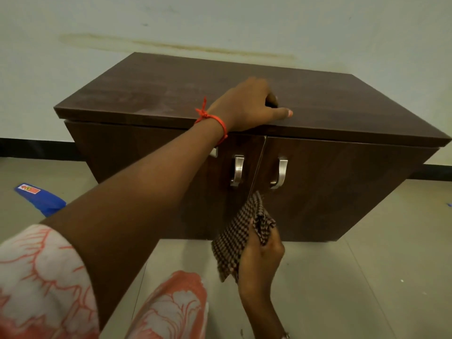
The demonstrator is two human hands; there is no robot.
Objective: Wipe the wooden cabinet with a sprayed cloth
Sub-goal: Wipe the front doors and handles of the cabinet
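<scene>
Fingers of the right hand [260, 253] close in a pinch around a bunched fold of the checked cloth [241, 237], thumb on top, with the loose part hanging below the fist in front of the lower edge of the cabinet doors. The left hand [249, 106] lies on the front of the cabinet top [151, 94], its fingers curled under, whether around something small I cannot tell, and thumb stretched along the edge; a red thread bracelet [215, 119] circles the wrist. The wooden cabinet [342, 192] stands against the wall on the tiled floor, its two metal door handles [280, 172] just above the cloth. The top shows a pale, dusty haze. To wipe well, I judge the cloth should be opened flatter against the palm, then drawn in long overlapping strokes along the grain, while the left hand steadies the cabinet. A blue packet [40, 199] lies on the floor, well apart to the left.
</scene>
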